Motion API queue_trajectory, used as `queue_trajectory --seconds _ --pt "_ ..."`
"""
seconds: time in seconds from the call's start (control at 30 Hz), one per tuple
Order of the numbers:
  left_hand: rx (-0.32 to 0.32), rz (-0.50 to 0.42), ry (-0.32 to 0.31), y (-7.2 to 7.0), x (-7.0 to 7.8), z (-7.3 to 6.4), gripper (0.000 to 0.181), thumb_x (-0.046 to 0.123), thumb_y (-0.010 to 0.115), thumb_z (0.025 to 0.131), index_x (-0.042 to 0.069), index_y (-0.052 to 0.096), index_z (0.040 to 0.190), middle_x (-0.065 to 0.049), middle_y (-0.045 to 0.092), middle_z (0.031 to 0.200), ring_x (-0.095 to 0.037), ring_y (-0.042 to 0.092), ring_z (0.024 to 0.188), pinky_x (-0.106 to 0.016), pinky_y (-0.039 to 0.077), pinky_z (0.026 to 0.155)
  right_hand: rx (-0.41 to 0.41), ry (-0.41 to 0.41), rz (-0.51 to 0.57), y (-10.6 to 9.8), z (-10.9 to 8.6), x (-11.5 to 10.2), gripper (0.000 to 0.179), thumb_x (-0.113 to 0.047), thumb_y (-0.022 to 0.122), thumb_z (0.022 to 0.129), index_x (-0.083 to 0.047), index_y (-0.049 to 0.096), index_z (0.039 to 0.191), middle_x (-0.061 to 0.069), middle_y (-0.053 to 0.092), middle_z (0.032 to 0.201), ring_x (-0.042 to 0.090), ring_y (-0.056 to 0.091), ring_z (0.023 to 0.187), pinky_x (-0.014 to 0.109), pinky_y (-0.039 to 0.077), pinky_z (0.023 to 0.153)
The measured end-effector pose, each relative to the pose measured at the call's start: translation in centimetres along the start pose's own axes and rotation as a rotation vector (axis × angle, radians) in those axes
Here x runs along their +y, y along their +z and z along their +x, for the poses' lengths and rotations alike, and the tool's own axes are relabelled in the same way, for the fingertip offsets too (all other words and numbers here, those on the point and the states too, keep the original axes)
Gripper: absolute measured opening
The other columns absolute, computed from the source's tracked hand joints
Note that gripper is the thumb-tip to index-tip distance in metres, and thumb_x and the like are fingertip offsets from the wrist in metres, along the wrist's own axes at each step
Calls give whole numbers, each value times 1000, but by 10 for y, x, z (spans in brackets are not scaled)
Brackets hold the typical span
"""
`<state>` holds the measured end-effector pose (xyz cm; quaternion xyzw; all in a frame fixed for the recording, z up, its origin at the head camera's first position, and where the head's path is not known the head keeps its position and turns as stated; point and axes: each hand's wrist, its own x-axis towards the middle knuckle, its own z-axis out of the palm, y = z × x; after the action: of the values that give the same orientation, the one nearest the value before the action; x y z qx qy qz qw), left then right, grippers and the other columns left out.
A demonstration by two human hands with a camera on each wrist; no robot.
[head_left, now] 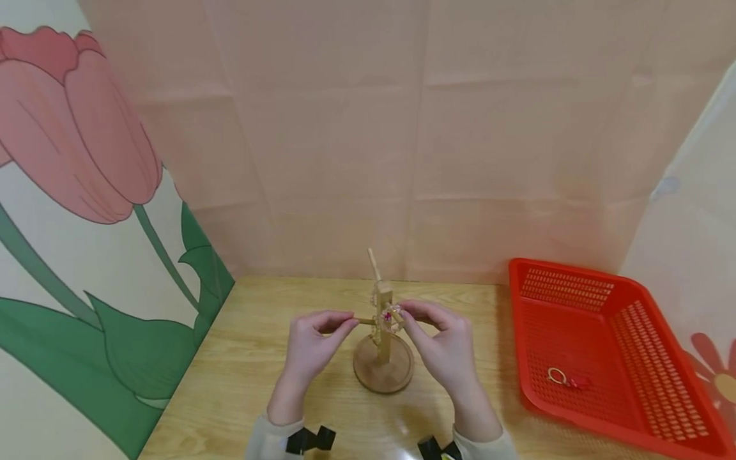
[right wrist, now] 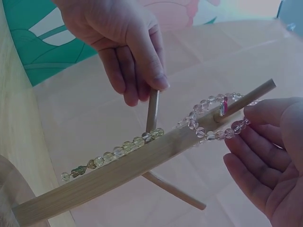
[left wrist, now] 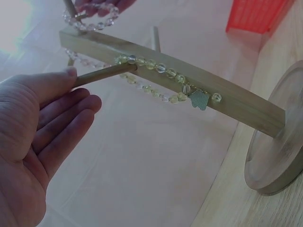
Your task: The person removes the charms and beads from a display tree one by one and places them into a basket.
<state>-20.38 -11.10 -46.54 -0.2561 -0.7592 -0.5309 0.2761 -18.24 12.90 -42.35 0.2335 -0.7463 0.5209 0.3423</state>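
A wooden stand [head_left: 384, 345] with a round base and side pegs stands on the table. My left hand [head_left: 318, 342] pinches the end of one peg [left wrist: 106, 73] between thumb and index finger, the other fingers loosely bent. On that peg hangs a bracelet of yellow and clear beads [left wrist: 150, 63] with a pale green charm. My right hand [right wrist: 272, 151] pinches a bracelet of clear pink beads [right wrist: 200, 132], which loops around an upper peg [right wrist: 255, 93]; a small pink charm [right wrist: 224, 106] shows inside the loop. Another pale pink beaded strand [left wrist: 87, 60] hangs lower on the post.
To the right stands a red plastic basket [head_left: 575, 271], holding a gold ring-shaped piece [head_left: 556, 375] with a pink part beside it. A beige cloth [head_left: 345, 160] covers the wall behind the wooden table [head_left: 230, 383]. A tulip-printed panel [head_left: 86, 147] is on the left.
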Motion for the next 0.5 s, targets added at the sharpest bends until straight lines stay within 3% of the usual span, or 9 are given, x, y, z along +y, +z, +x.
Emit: queue_trajectory --seconds 0.5 --pt "7 5 -4 2 -1 0 8 2 88 89 5 84 96 -1 82 91 -9 77 76 -26 65 70 -5 -43 24 -6 1 -1 24 10 85 86 -7 84 102 4 82 99 15 79 86 18 61 81"
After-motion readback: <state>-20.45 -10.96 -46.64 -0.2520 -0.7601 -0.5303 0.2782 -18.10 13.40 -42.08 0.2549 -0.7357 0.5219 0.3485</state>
